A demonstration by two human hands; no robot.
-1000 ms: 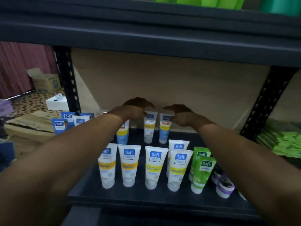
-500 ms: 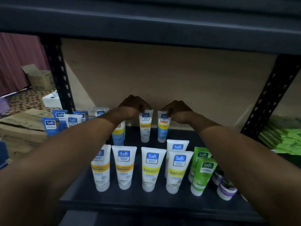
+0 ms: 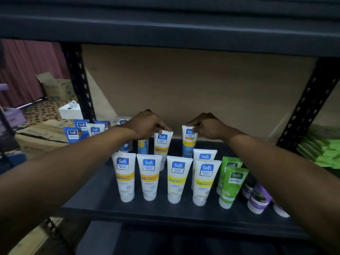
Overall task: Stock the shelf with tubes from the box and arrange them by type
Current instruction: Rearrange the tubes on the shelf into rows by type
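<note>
Reaching deep over the shelf (image 3: pixel 88 205), I have both hands at the back row. My left hand (image 3: pixel 147 124) is closed on the top edge of a white tube with an orange band (image 3: pixel 162 144), fingers pinching its crimped end, and the tube stands cap down behind the front row. My right hand (image 3: pixel 207 126) grips the top of a blue and white tube (image 3: pixel 189 142) in the same way; this one stands upright just beside the first, a small gap between them. Another blue tube (image 3: pixel 143 146) stands partly hidden under my left wrist, near the shelf's back left corner.

Along the front edge stands a row of four white tubes: two with orange bands (image 3: pixel 125 178) on the left, two with yellow bands (image 3: pixel 177 181) to their right, and a fifth white tube (image 3: pixel 204 157) tucked just behind the rightmost one. Toward the front right corner stand two green tubes (image 3: pixel 232 186), one behind the other, and beside them some purple tubes (image 3: pixel 258 199) that my right forearm partly covers, so I cannot count them.

Off the shelf's left edge, more blue-topped tubes (image 3: pixel 73 134) stick up from an open cardboard box (image 3: pixel 38 137). Green packets (image 3: pixel 322 148) lie stacked past the right post.
</note>
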